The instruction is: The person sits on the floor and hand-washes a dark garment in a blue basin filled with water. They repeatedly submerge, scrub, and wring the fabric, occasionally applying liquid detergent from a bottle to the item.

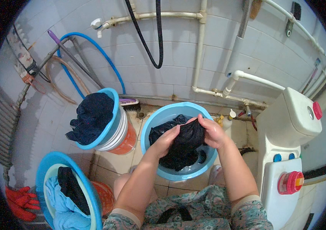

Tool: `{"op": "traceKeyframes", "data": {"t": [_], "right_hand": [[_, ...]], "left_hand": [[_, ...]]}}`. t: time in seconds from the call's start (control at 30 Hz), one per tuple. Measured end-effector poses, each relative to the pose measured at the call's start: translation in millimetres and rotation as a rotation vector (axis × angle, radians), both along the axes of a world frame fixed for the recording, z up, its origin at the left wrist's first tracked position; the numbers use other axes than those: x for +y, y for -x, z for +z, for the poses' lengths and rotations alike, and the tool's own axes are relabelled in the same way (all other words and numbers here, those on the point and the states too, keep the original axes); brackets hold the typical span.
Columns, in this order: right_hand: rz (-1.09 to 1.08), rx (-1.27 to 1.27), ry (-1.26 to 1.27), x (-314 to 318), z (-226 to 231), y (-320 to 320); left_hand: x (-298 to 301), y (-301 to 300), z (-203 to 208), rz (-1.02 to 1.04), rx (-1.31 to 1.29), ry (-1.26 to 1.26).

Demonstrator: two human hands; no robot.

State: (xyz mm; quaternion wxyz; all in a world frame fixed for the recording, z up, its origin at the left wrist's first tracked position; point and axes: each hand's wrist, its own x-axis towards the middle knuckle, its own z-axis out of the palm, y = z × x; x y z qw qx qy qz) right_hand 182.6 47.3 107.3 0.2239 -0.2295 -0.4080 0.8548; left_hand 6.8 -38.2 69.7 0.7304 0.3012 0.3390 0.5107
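Observation:
Between my two hands a wet black cloth garment (187,138) is stretched, its top edge pinched at both sides. My left hand (166,141) grips its left part, and my right hand (212,132) holds the upper right corner. The garment hangs over a light blue basin (145,134) on the floor. Water and more dark laundry (163,128) lie in that basin, partly hidden behind the held piece. I cannot tell whether the garment's lower end is separate from the soaked pieces below.
Left of the basin, a blue tub (111,100) of dark clothes sits on a bucket (124,140). Nearer stands another blue tub (44,184) with light blue and black cloth. Red gloves (21,201) hang at lower left. A white toilet (281,184) is at right; bottles (228,119) stand behind the basin.

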Motion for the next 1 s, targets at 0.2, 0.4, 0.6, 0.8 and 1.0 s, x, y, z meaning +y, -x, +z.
{"op": "traceKeyframes", "data": {"t": [0.2,0.4,0.6,0.8,1.0], "right_hand": [[-0.150,-0.079,-0.013,11.5,1.2,-10.5],[-0.199,-0.104,-0.052,13.4,3.9,-14.8],[-0.249,-0.229,-0.634,11.1,1.1,-11.3],[0.037,-0.509,-1.353,-0.4,-13.0,-5.2],[-0.061,-0.500,-1.392,-16.9,-19.1,19.6]], "left_hand": [[-4.7,16.9,10.0,-0.285,0.154,-0.177],[-1.4,23.1,14.3,-0.071,0.718,-0.184],[4.8,20.1,3.1,0.216,0.458,-0.162],[7.3,15.4,-2.0,0.339,0.382,-0.249],[8.1,10.0,0.8,0.370,0.178,-0.113]]}}
